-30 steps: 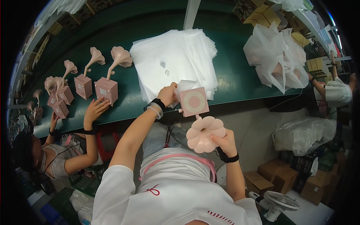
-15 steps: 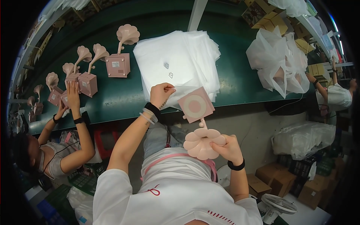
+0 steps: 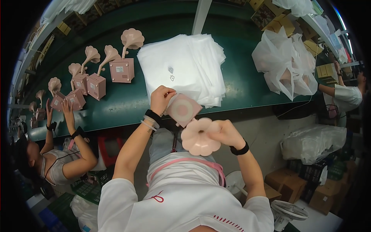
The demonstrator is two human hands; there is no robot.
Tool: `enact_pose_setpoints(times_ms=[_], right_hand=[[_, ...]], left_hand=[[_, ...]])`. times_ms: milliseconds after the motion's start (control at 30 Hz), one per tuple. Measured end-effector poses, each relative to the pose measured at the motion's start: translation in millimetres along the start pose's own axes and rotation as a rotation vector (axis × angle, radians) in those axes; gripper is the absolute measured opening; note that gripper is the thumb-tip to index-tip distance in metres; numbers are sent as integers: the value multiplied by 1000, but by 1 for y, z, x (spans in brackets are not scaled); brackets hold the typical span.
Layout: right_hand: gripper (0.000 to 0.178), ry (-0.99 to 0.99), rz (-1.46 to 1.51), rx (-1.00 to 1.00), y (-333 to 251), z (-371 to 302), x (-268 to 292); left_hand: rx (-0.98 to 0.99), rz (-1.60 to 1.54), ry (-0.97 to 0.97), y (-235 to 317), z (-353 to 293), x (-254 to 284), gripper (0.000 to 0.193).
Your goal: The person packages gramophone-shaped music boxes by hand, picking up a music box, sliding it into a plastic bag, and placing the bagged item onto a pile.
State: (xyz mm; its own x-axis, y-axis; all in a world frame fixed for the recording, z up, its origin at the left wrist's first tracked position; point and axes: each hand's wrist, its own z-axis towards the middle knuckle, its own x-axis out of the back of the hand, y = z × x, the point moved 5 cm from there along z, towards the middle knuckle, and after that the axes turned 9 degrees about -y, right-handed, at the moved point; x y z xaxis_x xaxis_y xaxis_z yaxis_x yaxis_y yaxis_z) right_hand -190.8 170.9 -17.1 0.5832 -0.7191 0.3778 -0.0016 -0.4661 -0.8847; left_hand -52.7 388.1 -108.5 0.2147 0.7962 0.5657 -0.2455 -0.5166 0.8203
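Note:
My right hand (image 3: 226, 135) grips a pink gramophone-shaped ornament (image 3: 201, 139) by its flower-like horn, thumb inside the bell. Its square box (image 3: 181, 111) points away from me, with a pale disc on its top face. My left hand (image 3: 161, 99) pinches the near edge of a white translucent plastic bag (image 3: 189, 91), the top one of a thick stack (image 3: 158, 58). The box's far corner meets that lifted edge beside my left fingers; I cannot tell how far it is inside.
Several similar gramophones (image 3: 123, 70) stand or lean on the green table (image 3: 127, 104) to the left, where a co-worker's hands (image 3: 69, 116) touch them. Bagged items (image 3: 286, 65) sit at the right. Cardboard boxes (image 3: 288, 183) and a white fan (image 3: 288, 212) are on the lower right.
My right hand has brought the gramophone up and left, its box now against the bag's edge. My left hand keeps its pinch. The co-worker's hands have moved down and apart.

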Motion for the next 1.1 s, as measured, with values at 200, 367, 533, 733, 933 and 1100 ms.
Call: enact_pose_setpoints(times_ms=[200, 367, 533, 733, 933, 1100], right_hand=[[15, 427, 980, -154, 26, 2, 6], [27, 30, 315, -83, 17, 8, -11], [33, -97, 34, -143, 9, 16, -16], [41, 457, 1074, 74, 52, 0, -5], [45, 427, 1345, 135, 62, 8, -13], [41, 449, 1256, 137, 34, 27, -9]], left_hand=[[-76, 6, -82, 10, -16, 6, 10], [-46, -122, 15, 31, 3, -2, 8], [13, -291, -286, 70, -11, -5, 8], [164, -502, -60, 62, -83, 31, 23], [-14, -359, 531, 56, -81, -2, 37], [251, -382, 116, 18, -64, -23, 29]])
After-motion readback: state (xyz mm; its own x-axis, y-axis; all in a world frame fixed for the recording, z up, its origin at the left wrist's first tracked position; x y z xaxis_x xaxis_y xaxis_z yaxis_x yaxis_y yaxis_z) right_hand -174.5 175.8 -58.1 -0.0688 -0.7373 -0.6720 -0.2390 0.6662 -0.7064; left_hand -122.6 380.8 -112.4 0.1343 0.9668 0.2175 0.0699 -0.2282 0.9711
